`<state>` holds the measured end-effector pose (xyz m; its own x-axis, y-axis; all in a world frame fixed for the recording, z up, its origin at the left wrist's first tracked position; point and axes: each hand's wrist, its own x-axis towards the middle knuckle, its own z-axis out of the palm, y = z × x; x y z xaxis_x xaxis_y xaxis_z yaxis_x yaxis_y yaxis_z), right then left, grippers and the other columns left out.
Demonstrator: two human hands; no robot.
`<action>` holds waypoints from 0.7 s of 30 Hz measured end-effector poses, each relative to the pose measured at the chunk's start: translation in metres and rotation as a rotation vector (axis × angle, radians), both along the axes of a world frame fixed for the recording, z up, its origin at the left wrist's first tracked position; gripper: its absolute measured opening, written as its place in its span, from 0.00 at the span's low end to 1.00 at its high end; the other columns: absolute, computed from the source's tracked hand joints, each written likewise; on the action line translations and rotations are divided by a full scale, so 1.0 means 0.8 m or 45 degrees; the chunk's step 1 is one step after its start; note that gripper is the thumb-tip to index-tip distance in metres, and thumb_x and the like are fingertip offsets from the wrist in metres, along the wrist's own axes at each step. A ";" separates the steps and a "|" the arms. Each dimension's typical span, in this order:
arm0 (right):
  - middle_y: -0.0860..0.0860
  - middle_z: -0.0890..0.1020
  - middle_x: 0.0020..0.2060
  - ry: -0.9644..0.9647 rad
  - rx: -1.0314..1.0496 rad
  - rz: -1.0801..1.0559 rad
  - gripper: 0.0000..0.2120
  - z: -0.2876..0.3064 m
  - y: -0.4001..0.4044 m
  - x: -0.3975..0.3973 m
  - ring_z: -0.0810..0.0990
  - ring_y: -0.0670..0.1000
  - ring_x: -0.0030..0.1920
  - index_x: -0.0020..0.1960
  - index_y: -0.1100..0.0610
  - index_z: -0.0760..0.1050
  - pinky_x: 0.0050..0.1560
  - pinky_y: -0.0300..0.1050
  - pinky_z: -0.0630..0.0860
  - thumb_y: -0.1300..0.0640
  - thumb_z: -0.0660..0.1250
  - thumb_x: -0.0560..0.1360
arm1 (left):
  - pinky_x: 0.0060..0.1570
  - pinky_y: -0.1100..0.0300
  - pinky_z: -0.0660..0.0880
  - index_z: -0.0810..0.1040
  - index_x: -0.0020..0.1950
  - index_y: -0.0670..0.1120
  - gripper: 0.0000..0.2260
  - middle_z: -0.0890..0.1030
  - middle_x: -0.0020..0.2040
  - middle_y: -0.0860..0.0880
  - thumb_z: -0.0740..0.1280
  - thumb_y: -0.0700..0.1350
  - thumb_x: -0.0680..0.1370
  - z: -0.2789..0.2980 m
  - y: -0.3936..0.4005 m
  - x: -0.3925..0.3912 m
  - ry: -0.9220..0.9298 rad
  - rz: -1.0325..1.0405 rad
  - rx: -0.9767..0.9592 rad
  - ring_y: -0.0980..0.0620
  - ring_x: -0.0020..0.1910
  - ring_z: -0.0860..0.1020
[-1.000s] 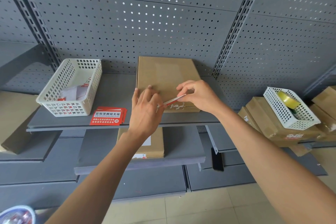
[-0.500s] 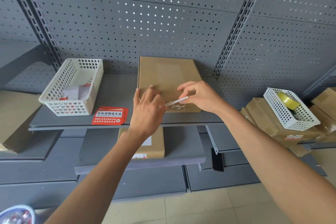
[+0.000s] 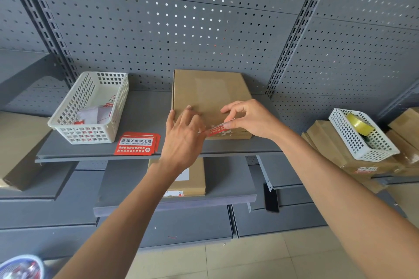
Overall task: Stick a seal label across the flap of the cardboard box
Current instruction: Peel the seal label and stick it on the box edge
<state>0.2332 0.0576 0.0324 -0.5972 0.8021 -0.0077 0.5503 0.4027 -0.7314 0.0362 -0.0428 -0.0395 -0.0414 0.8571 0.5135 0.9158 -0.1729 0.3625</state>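
Note:
A flat brown cardboard box point(image 3: 208, 95) lies on the grey shelf point(image 3: 145, 118), its front flap edge facing me. Both hands hold one red-and-white seal label point(image 3: 216, 129) just above the box's front edge. My left hand point(image 3: 183, 140) pinches the label's left end, with its other fingers spread against the box's near left corner. My right hand point(image 3: 249, 120) pinches the right end between thumb and forefinger. The label is tilted, red printed side partly showing. Whether it touches the box I cannot tell.
A stack of red seal labels point(image 3: 136, 144) lies on the shelf left of the box. Beside it stands a white basket point(image 3: 90, 108) with paper scraps. Another box point(image 3: 192, 179) sits on the lower shelf. At right, a white basket with yellow tape point(image 3: 360, 124) rests on cartons.
The label has turned from showing its white backing edge to showing its red face, and it sits slightly lower against the box front. Both hands stayed nearly in place.

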 end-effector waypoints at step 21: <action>0.51 0.88 0.45 0.267 -0.080 -0.140 0.04 0.006 -0.021 0.014 0.84 0.58 0.55 0.44 0.50 0.86 0.63 0.60 0.75 0.53 0.73 0.76 | 0.54 0.49 0.77 0.77 0.44 0.51 0.06 0.84 0.49 0.55 0.69 0.51 0.79 0.055 -0.004 -0.015 -0.671 -0.099 -0.247 0.52 0.48 0.82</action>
<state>0.2440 0.0410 0.0375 -0.5001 0.8642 0.0552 0.4218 0.2988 -0.8561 0.0242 -0.0463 0.0044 -0.1827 0.9443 0.2736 0.5897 -0.1174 0.7990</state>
